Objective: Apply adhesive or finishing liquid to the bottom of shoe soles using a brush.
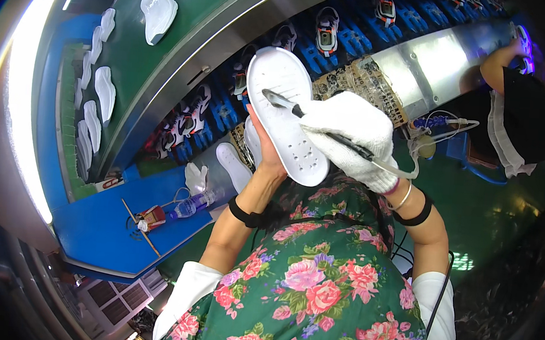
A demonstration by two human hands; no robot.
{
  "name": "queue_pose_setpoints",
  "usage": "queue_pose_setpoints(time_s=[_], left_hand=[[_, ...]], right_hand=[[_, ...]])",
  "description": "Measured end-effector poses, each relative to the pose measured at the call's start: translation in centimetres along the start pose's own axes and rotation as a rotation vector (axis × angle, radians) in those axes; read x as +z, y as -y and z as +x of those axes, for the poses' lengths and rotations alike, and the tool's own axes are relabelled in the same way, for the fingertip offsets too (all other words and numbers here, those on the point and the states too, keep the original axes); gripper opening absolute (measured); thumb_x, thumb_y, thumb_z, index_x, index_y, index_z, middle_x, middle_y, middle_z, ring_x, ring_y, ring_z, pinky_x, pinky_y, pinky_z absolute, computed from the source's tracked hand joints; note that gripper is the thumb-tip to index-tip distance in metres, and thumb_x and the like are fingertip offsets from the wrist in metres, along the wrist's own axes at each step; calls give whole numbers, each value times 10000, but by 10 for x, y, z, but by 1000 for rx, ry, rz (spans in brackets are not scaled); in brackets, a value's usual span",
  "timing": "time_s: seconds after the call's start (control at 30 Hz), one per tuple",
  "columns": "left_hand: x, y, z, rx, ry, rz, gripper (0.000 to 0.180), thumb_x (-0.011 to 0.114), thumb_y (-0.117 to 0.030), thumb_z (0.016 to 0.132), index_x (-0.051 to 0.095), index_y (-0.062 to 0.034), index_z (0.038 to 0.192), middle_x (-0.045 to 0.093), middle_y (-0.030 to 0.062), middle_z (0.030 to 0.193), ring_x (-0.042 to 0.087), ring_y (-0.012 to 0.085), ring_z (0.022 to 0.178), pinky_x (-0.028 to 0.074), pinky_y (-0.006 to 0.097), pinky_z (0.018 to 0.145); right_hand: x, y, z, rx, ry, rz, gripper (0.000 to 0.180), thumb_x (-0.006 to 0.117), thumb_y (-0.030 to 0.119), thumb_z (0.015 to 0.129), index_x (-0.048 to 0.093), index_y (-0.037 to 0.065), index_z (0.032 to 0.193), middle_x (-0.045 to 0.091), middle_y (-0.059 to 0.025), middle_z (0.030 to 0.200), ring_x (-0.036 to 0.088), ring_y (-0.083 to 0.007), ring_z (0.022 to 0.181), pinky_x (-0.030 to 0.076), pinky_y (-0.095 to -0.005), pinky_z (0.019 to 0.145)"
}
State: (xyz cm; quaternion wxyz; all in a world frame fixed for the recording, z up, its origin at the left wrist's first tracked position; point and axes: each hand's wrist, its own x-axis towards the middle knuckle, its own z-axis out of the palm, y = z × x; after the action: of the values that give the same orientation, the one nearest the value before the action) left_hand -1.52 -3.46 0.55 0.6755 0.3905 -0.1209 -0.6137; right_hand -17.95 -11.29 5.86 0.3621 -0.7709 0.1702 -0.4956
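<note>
My left hand (264, 157) holds a white shoe sole (286, 108) from beneath, tilted up with its inner face toward me. My right hand (351, 134), in a white knitted glove, grips a thin dark brush-like tool (317, 124). The tool's grey tip rests on the upper half of the sole. A thin tube runs from the tool's rear end around my right wrist. Both wrists wear black bands.
A conveyor with blue holders carries several shoes (326, 31) past me. More white soles (158, 10) lie on a green belt at the left. A plastic bottle (189, 206) and a stick lie on a blue table (110, 237). Another person (517, 105) works at the right.
</note>
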Motion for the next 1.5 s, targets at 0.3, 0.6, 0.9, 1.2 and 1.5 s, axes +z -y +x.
queue_pose_setpoints(time_s=[0.3,0.6,0.9,1.2,1.5], left_hand=[[-10,-12,9,-53,171,-167,998,256,-906,828,488,-70,1320,614,173,913,608,240,787,537,369,694],[-29,-15,19,-131,337,-375,1044,268,-944,786,478,-107,1374,609,172,909,569,287,760,477,429,713],[-21,-28,24,-155,307,-382,1066,294,-987,722,563,-39,1129,554,110,804,509,231,721,441,340,647],[-32,-33,21,-206,377,-117,1012,329,-939,775,476,-95,1314,477,101,825,427,189,610,386,342,610],[-37,-38,34,-354,500,-156,1088,248,-945,780,449,-93,1428,617,245,944,627,332,686,508,417,597]], right_hand=[[3,2,-3,-45,135,64,210,756,115,792,747,93,1001,725,-86,927,683,-271,817,552,-355,713],[7,13,-13,-75,181,136,246,784,35,761,757,93,999,744,-65,937,696,-240,791,554,-338,714],[8,17,-28,64,233,276,151,759,94,764,758,122,912,725,-48,851,673,-239,763,552,-368,692],[21,13,-46,-60,242,297,217,766,101,765,735,114,979,704,-52,870,670,-246,771,549,-359,670],[22,22,-48,-157,422,-22,227,764,127,765,736,107,990,700,-56,871,670,-237,798,549,-355,638]])
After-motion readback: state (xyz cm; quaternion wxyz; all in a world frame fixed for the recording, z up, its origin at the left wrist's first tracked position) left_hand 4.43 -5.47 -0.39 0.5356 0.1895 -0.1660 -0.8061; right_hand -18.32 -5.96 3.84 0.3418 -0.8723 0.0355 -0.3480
